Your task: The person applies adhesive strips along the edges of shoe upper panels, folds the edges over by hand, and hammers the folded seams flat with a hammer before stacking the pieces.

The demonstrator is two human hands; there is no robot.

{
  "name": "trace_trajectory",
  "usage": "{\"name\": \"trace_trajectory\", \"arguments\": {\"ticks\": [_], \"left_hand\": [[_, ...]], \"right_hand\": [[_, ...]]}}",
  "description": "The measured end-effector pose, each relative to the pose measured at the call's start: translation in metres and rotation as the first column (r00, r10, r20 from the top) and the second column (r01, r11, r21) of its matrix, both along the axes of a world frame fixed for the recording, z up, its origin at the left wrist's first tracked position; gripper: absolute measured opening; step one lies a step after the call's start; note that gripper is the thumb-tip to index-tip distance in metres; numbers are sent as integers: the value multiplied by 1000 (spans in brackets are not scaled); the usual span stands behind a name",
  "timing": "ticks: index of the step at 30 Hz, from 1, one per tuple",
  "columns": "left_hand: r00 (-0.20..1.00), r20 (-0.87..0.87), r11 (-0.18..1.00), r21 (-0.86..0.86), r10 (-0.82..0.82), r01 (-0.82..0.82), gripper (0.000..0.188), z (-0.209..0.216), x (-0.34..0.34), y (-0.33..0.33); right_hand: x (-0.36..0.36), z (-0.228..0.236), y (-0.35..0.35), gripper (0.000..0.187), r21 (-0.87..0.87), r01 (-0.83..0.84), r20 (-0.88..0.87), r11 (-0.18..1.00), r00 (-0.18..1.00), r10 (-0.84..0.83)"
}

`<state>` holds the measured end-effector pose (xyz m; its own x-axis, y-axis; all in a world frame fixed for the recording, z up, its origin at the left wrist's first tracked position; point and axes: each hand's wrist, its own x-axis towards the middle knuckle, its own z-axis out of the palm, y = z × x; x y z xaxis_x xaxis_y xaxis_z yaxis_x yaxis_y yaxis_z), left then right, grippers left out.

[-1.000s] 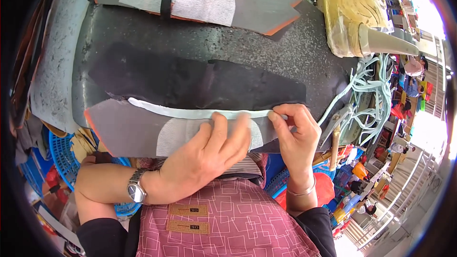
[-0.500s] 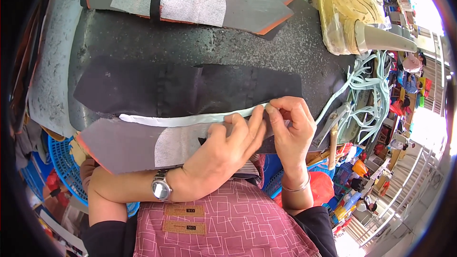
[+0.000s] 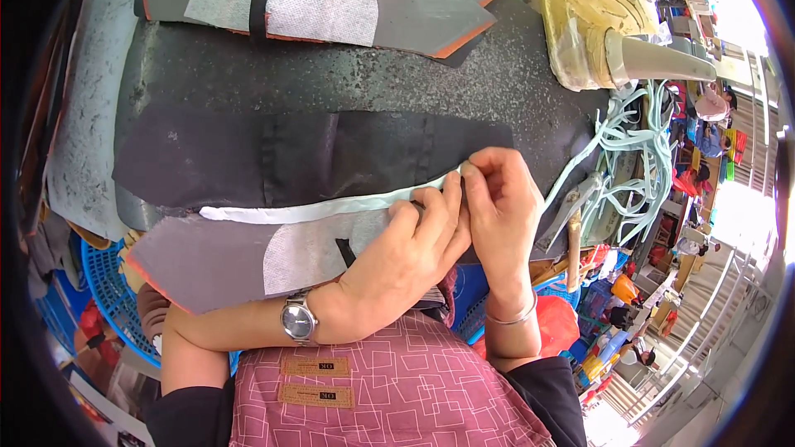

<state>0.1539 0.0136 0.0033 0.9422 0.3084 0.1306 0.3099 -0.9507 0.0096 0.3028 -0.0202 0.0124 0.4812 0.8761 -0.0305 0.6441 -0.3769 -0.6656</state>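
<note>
A dark worktop [image 3: 356, 74], its surface speckled and worn, is curving across the scene. Along its far side, grey pieces [image 3: 431, 21] with orange edges are lying overlapped. Nearer, a smooth, creased black panel [image 3: 215, 153] is lying flat, with a matte grey panel [image 3: 199, 252] along its near edge, tapering at the left and bearing a woven-looking white patch [image 3: 290, 257]. The left hand [image 3: 389, 269] is reaching in from the near left, palm down, its bent fingers slightly apart and their tips resting at the strip; its thumb is hidden, so whether it is gripping cannot be told. The right hand [image 3: 501, 207] is standing upright from the near right, thumb and forefinger clamping the strip beside the left fingertips. That narrow, soft-looking strip [image 3: 281, 213], white shading to mint, is following the line where the panels are meeting.
</note>
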Motion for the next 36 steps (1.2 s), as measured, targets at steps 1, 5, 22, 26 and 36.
{"name": "trace_trajectory", "arguments": {"ticks": [1, 5, 22, 26, 36], "left_hand": [[1000, -31, 1000, -13, 3, -3, 45, 4, 0, 1], [991, 115, 884, -467, 61, 0, 45, 25, -15, 11], [917, 380, 953, -212, -122, 215, 12, 25, -41, 25], [959, 276, 963, -237, -62, 131, 12, 5, -47, 2], [962, 267, 984, -176, 61, -14, 39, -9, -21, -3]], "right_hand": [[-1, 8, 6, 12, -31, -11, 161, 999, 987, 16], [12, 2, -5, 18, 188, -353, 555, 917, 808, 198], [-4, -25, -46, 33, 144, -566, 393, 812, 786, 478], [5, -21, -42, 29, 163, -599, 435, 784, 757, 488], [20, -27, -50, 33, 79, -616, 466, 784, 718, 518]]}}
